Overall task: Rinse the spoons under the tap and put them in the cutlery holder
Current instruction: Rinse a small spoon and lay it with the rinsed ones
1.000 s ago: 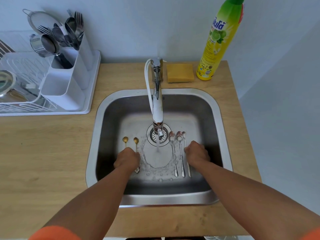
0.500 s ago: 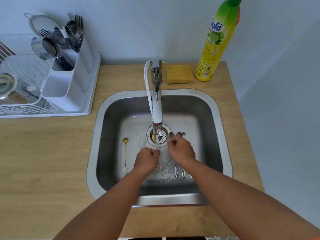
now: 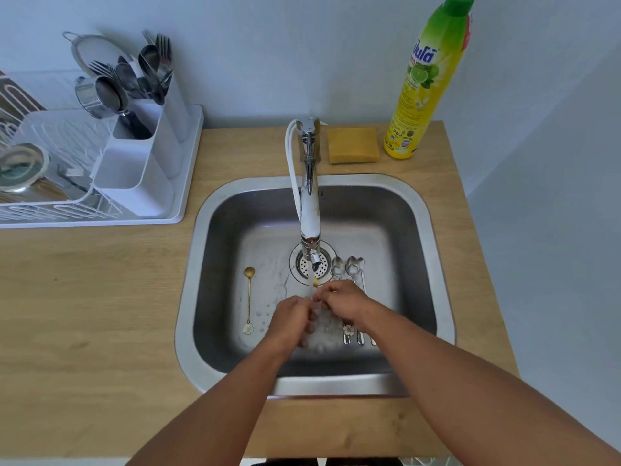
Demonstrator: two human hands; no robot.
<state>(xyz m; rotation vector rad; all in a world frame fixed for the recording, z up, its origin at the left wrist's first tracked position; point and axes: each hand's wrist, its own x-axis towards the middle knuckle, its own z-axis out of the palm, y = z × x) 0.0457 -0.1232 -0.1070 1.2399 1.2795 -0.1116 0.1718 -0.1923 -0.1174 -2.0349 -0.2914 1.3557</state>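
Water runs from the tap (image 3: 309, 203) into the steel sink (image 3: 440, 264). My left hand (image 3: 291, 319) and my right hand (image 3: 346, 302) meet under the stream, both closed on a gold spoon (image 3: 315, 282). Its bowl pokes out above my fingers and its white flower end shows below my right hand. A second gold spoon (image 3: 249, 297) lies on the sink floor at the left. Three silver spoons (image 3: 352, 266) lie side by side right of the drain, partly under my right hand. The white cutlery holder (image 3: 144, 163) stands at the back left on the drying tray.
A white dish rack (image 3: 50, 183) with a bowl sits left of the holder, which has forks, spoons and a metal cup in its rear compartments. A yellow sponge (image 3: 353, 145) and a tall dish soap bottle (image 3: 423, 89) stand behind the sink. The wooden counter (image 3: 84, 297) surrounds the sink.
My left hand lifted one gold spoon from the sink floor and carried it right under the stream. My right hand left the silver spoons and joined it there.
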